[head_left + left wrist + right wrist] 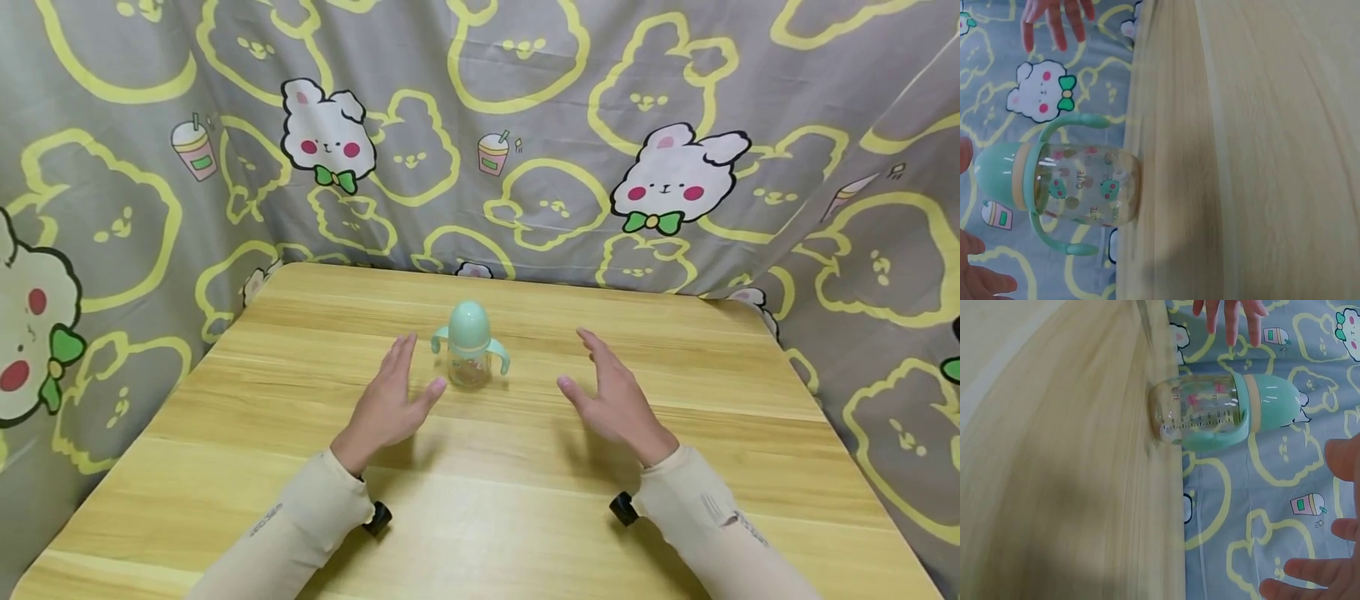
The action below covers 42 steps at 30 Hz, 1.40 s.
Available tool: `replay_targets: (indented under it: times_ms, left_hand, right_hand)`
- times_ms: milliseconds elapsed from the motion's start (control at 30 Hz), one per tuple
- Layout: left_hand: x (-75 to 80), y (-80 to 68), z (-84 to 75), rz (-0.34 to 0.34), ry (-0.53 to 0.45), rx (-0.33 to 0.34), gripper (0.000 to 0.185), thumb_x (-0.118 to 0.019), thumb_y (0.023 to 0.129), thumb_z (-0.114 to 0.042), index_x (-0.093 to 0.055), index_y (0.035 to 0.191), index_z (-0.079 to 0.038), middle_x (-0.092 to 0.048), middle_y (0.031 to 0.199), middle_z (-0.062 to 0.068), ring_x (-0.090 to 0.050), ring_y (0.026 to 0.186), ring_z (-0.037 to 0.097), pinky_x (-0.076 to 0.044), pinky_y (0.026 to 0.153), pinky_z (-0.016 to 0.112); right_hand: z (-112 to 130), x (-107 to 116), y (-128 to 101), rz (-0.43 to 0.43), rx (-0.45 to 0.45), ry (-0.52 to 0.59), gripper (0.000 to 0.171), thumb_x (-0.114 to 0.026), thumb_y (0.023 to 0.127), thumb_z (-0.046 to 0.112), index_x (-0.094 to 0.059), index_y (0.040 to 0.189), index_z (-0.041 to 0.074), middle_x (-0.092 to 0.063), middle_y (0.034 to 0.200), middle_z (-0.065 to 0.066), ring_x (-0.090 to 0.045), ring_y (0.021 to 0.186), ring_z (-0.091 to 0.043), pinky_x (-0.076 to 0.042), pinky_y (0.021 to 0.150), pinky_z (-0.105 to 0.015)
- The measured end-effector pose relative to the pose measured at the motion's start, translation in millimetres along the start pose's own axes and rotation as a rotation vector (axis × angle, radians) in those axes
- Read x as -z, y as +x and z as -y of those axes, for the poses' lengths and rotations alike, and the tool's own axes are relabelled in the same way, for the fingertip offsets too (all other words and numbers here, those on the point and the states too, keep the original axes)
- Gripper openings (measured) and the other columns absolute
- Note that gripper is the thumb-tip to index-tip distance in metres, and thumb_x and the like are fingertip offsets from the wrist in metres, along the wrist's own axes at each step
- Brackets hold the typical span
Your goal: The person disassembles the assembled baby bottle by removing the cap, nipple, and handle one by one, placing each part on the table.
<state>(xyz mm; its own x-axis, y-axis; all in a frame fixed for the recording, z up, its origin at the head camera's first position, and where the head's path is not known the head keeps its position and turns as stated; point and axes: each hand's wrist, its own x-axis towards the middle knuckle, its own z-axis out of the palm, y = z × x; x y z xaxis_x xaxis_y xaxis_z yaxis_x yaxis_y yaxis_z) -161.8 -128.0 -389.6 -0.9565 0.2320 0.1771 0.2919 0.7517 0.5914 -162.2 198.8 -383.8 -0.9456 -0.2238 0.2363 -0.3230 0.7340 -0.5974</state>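
Note:
A baby bottle (468, 342) stands upright on the table, with a mint-green domed cap, two curved green side handles and a clear body. In the left wrist view the bottle (1088, 184) shows printed cartoon figures and the word CUTE; in the right wrist view the bottle (1200, 409) shows a measuring scale. My left hand (390, 408) hovers just left of the bottle, fingers extended and thumb apart, holding nothing. Farther off on the bottle's right, my right hand (615, 400) is held the same way, palm facing inward, also with nothing in it.
The wooden table (495, 500) has a light grain and rounded far corners. A grey curtain (540, 108) with yellow outlines and white bunny heads hangs behind it and along both sides. A small black device (378, 518) sits under the left cuff, and another black device (623, 508) under the right.

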Motion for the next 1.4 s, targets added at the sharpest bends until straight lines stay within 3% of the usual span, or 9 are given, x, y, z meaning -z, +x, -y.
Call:
replay_targets:
  times_ms: [267,667,1033,1400]
  left_hand:
    - [-4.9,6.4,-4.1,0.019,-0.017,0.005,0.089,-0.048,0.096,-0.056,-0.008,0.155,-0.004,-0.009,0.159,0.019,-0.016,0.143,0.039,-0.023,0.107,0.060]
    - [-10.6,11.4,-5.0,0.037,-0.021,-0.008,0.087,-0.051,0.096,-0.051,-0.006,0.156,-0.007,-0.010,0.159,0.021,-0.018,0.142,0.041,-0.024,0.106,0.061]
    - [-16.2,15.7,-6.0,0.037,-0.013,-0.030,0.088,-0.050,0.096,-0.054,-0.009,0.154,-0.002,-0.012,0.158,0.021,-0.019,0.142,0.040,-0.026,0.106,0.060]
    - [-20.7,20.8,-10.0,0.064,-0.019,-0.002,0.089,-0.050,0.096,-0.053,-0.005,0.155,-0.003,-0.009,0.159,0.020,-0.017,0.143,0.039,-0.024,0.107,0.060]
  right_hand:
    - [7,-5,12,0.015,0.021,0.046,0.077,-0.060,0.094,0.044,-0.022,0.153,0.014,-0.038,0.149,-0.019,-0.040,0.131,-0.041,-0.036,0.098,-0.060]
    - [26,-16,33,0.014,0.049,0.092,0.073,-0.065,0.093,0.037,-0.027,0.151,0.015,-0.044,0.144,-0.021,-0.046,0.127,-0.041,-0.038,0.098,-0.059]
    - [37,-21,43,0.023,0.061,0.066,0.072,-0.065,0.092,0.036,-0.028,0.150,0.015,-0.046,0.141,-0.023,-0.049,0.123,-0.043,-0.041,0.096,-0.059]
    - [44,-23,50,0.032,0.078,0.063,0.071,-0.066,0.092,0.034,-0.030,0.149,0.012,-0.048,0.139,-0.025,-0.051,0.121,-0.044,-0.042,0.095,-0.059]
